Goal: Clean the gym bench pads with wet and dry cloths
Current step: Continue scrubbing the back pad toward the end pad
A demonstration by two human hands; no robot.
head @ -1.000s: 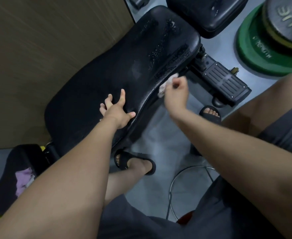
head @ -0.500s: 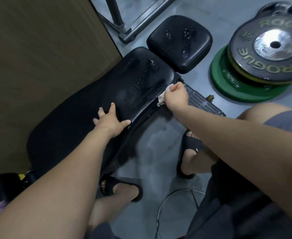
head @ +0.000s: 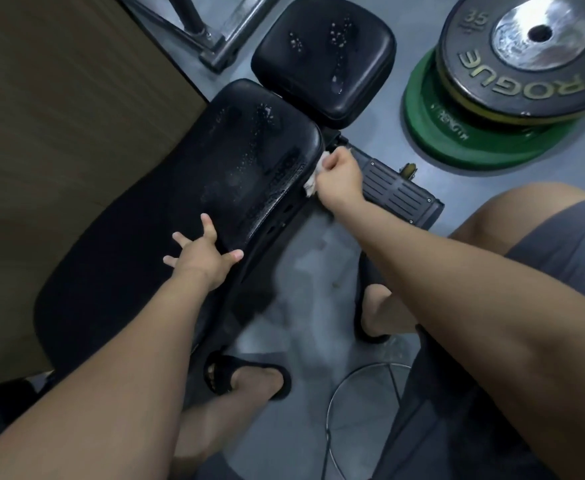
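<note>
right grip [head: 336, 178] has slid up the edge of the long pad [head: 180, 202], holding the white cloth [head: 310, 189] tight; left grip [head: 203, 259] rests wide open on the pad, mid frame

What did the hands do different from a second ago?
The right hand slid the white cloth slightly along the back pad edge toward its far corner. The left hand stayed spread flat on that pad, and the cloth stayed held.
</note>
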